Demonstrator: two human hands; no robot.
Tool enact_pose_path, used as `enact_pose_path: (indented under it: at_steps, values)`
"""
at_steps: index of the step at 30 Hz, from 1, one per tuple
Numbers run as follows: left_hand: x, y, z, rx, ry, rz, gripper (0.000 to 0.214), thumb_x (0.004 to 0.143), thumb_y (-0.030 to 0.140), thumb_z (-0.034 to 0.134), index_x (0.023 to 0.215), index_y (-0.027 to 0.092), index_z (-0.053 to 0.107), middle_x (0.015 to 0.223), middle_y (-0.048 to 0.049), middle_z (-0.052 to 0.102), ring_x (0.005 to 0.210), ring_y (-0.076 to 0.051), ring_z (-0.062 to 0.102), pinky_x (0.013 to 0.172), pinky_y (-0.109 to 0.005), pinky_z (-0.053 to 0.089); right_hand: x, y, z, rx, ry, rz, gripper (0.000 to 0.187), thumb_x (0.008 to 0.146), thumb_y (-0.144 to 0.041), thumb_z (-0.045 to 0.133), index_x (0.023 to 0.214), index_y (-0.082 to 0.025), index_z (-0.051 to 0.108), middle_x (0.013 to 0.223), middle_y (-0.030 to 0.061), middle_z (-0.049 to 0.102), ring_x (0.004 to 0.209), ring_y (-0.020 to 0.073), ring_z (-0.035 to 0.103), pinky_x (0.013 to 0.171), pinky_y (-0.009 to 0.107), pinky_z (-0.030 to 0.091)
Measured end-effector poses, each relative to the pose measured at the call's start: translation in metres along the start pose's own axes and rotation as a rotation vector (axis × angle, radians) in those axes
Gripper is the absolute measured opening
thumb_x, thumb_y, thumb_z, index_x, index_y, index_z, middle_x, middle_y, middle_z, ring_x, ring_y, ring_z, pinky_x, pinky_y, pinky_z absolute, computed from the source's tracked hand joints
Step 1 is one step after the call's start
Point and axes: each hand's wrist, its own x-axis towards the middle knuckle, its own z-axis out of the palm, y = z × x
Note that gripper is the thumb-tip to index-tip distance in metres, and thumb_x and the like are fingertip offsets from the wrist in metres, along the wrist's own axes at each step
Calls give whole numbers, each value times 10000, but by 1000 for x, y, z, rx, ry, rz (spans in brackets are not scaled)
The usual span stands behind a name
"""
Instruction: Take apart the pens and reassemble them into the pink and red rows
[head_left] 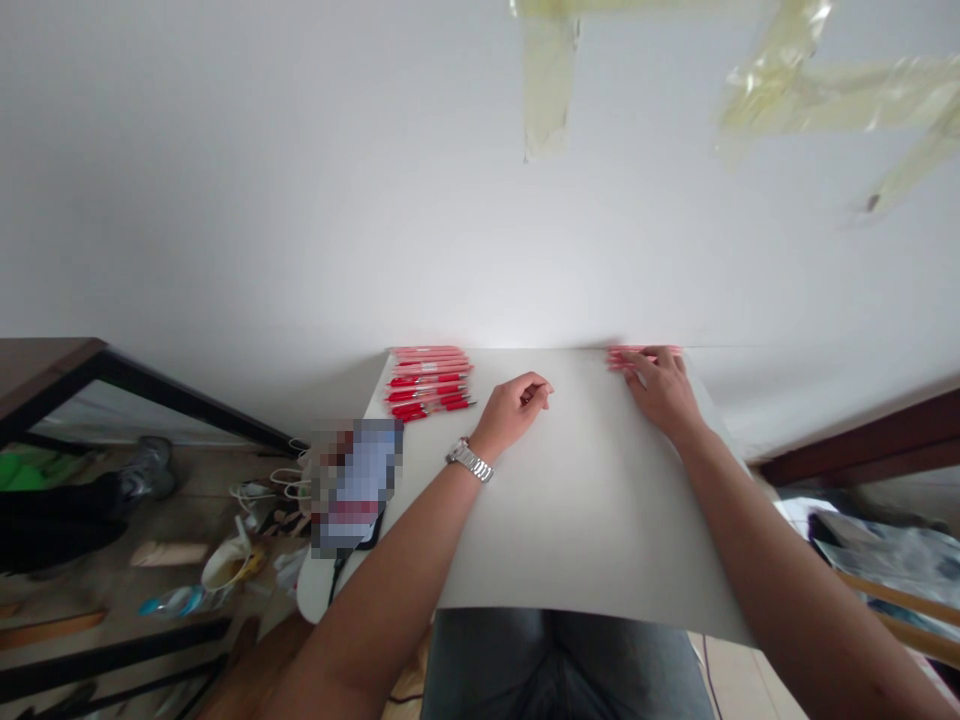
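On the white tabletop (570, 520), my left hand (516, 405) rests near the middle with its fingers curled in, and no object shows in it. A metal-band watch (471, 460) is around that wrist. My right hand (666, 392) is at the back right, its thumb and fingers closed over slim red pens (616, 357), which it partly covers. Several more red pens (427, 382) lie side by side in a stack of rows at the back left; the nearer ones look deeper red, the farther ones paler pink.
A blurred-out phone-like device (360, 480) stands at the table's left edge with a cable below it. The white wall (375, 200) meets the table's back edge, with yellowish tape (551, 80) above. A dark table frame (187, 400) and floor clutter, including a bottle (180, 602), are at left.
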Motion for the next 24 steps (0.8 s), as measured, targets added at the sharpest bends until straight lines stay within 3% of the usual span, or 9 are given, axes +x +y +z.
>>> enact_pose_path:
  at_steps: [13,18,24]
  values:
    - [0,0,-1,-17,-8,-5,258,1001,403,541,977,192,689,812,-22,734,777,-140,708,740,-236,527,0,-12,-11,68,49,13,389,947,-303,577,1317,-233,673,1189,164,609,1135,336,555,1004,518,454]
    - [0,1,0,-19,-12,-11,256,1000,397,538,965,190,686,816,-27,733,773,-141,701,746,-240,528,0,-25,-15,316,80,47,267,981,-398,557,1108,-217,705,1053,114,652,878,244,631,788,389,532]
    - [-1,0,0,-7,-18,-10,225,996,375,541,975,201,682,819,-19,733,779,-142,699,737,-239,519,-5,-42,-13,580,-70,100,326,994,-529,538,923,-231,649,796,26,640,690,182,566,652,320,467]
